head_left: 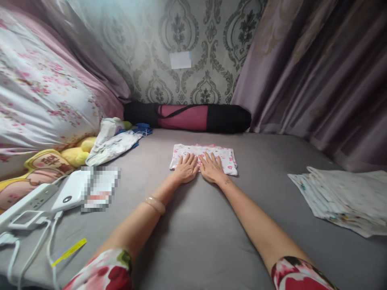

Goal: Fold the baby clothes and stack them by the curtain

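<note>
A folded white cloth with a pink print point(228, 159) lies flat on the grey sheet point(193, 225), well ahead of me. My left hand point(186, 168) rests palm down on its near left part, fingers spread. Beside it, my right hand point(211, 167) presses flat on the middle of the same cloth, also with fingers apart. The two thumbs are close together. Whether the cloth is a garment or a plain piece of fabric I cannot tell.
A stack of folded pale cloths point(347, 197) is at the right. Leftward are a power strip point(39, 197), a white power bank point(72, 191), cables, a yellow strip point(69, 252), plush toys point(74, 155) and crumpled cloths point(116, 145). A long black-and-maroon bag point(184, 117) lies along the wall.
</note>
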### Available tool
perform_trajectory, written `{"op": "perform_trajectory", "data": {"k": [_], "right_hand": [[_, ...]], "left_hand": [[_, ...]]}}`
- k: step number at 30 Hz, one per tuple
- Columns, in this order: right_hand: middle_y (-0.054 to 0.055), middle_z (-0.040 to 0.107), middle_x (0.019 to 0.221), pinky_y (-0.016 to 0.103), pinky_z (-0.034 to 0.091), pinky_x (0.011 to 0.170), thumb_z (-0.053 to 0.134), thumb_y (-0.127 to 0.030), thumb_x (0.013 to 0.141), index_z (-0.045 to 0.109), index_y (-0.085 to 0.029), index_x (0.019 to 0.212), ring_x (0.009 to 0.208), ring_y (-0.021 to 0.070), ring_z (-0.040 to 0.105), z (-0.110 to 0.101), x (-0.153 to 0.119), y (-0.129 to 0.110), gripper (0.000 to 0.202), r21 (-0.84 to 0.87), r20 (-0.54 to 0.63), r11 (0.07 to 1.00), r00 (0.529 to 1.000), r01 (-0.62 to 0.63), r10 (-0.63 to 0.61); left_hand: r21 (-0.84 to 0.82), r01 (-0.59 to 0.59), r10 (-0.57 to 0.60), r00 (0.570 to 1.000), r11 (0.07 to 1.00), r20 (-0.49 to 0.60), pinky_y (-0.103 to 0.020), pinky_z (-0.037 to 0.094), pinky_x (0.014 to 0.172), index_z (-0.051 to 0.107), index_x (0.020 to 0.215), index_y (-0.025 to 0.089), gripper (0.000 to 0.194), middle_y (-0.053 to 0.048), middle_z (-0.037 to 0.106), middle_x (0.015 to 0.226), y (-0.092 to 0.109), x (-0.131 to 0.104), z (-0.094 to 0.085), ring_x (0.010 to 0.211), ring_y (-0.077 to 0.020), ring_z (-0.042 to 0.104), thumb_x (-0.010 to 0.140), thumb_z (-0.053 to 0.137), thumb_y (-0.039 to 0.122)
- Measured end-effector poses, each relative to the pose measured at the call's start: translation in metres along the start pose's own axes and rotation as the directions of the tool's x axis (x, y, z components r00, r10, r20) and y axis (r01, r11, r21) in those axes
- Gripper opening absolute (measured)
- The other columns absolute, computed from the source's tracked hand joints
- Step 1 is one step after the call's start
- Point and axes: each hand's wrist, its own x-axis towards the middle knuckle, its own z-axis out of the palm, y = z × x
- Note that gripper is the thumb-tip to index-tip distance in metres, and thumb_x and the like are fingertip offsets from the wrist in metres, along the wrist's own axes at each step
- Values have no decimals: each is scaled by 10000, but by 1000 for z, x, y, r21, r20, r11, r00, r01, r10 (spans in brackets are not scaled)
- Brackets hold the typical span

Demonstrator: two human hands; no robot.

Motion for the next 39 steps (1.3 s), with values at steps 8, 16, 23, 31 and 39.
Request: {"op": "perform_trajectory", "data": {"k": [8,16,23,31,39], "right_hand": [[67,183,1611,570,66,1143,263,-404,970,266,-272,1527,1457,350,131,-6,4,-3,572,8,112,999,993,-32,31],[129,453,1465,511,101,1149,235,-301,972,484,-167,1389,1364,276,353,-20,30,-7,504,-15,-6,1000,1000,-1,1],[82,222,1595,484,83,1176,235,-275,950,294,-97,1506,1464,247,169,-9,39,-4,587,51,59,999,998,21,-24],[57,197,1601,491,105,1176,233,-290,960,299,-135,1509,1466,240,167,-7,41,-2,575,61,56,998,998,8,-12],[111,246,1585,440,69,1183,223,-305,980,311,-109,1501,1471,221,157,-24,35,12,563,47,62,996,996,-70,67]], "left_hand": [[-8,22,-21,999,1000,41,-556,158,1142,299,1488,130,595,-153,257,1576,7,0,-13,1458,-338,180,959,280,403],[-9,69,-69,987,998,-146,-426,320,1071,560,1207,151,376,-144,572,1292,5,23,-25,1245,-272,467,932,325,252],[-64,113,-119,988,992,-95,-510,164,1161,337,1473,169,521,-119,304,1564,-7,43,2,1454,-291,214,982,261,325],[-56,89,-96,984,994,-147,-513,239,1124,406,1428,228,485,-99,390,1515,-15,49,10,1405,-298,302,982,278,370],[-63,122,-131,974,991,-187,-477,284,1092,440,1378,143,550,-189,412,1458,-29,46,-2,1337,-316,395,964,329,487]]}}
